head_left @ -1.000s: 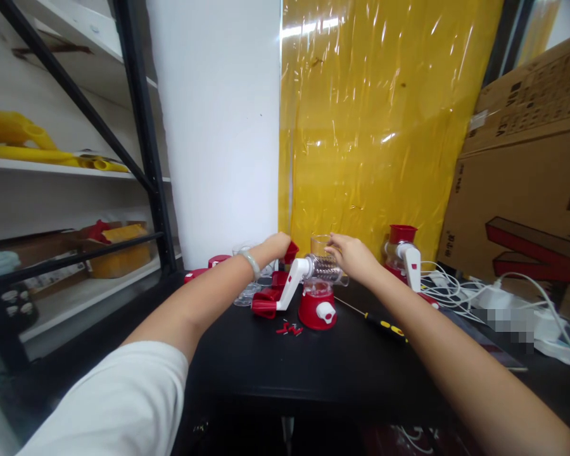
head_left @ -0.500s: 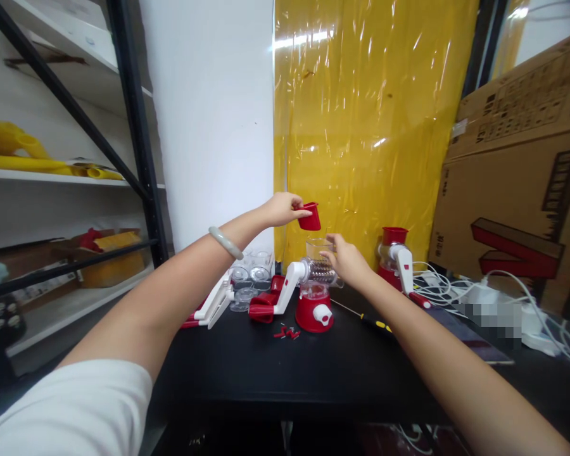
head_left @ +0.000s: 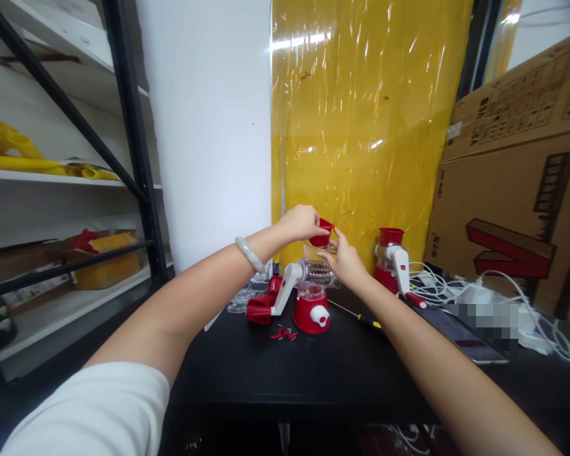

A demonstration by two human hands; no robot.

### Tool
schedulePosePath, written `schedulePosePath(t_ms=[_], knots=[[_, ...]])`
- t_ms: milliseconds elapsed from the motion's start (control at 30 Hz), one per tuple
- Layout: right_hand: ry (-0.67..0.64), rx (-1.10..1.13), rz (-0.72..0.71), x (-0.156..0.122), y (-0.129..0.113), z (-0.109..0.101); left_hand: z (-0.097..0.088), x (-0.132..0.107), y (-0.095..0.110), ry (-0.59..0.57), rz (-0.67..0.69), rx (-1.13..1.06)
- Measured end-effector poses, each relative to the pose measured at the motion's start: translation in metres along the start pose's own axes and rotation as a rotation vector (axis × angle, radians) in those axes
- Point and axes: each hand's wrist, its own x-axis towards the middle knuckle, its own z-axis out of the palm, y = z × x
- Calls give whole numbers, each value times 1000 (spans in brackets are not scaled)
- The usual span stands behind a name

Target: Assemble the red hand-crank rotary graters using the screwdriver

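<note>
My left hand (head_left: 300,223), wearing a pale bangle on its wrist, grips a red plastic food pusher (head_left: 323,238) just above the clear hopper of a rotary grater (head_left: 311,313). The pusher's lower end overlaps the hopper's top; how deep it sits I cannot tell. Beside the hopper, my right hand (head_left: 348,261) has its thumb and fingers apart, fingertips close to the pusher and the hopper's right side. The grater has a red base, a metal drum and a white crank arm (head_left: 287,286) pointing left. Small red pieces with metal pins (head_left: 284,333) lie in front of it.
Red parts (head_left: 260,309) and clear plastic parts (head_left: 240,300) lie left of the grater. To the right are a screwdriver (head_left: 371,322), a second grater (head_left: 390,256), a tablet (head_left: 465,335), white cables (head_left: 430,278) and a large cardboard box (head_left: 508,190). Shelving (head_left: 137,145) stands left.
My left hand has moved right and down, bringing the red food pusher onto the hopper's top. My right hand stays beside the hopper. The view has shifted slightly.
</note>
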Motion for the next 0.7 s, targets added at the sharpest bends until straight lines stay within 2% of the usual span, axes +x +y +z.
schedulePosePath(t_ms=[167,333,567,633,700], knots=[[-70,143,65,-8,9,7,-4,5,-3,-86,-5,-3],[-10,197,44,-13,15,10,7,4,-9,-226,10,1],[-41,308,45,-7,19,11,32,-17,-6,-241,51,38],[-51,336,58,-7,21,11,32,-24,-8,-231,69,22],[-24,314,59,-13,21,11,23,-32,-14,-132,89,-27]])
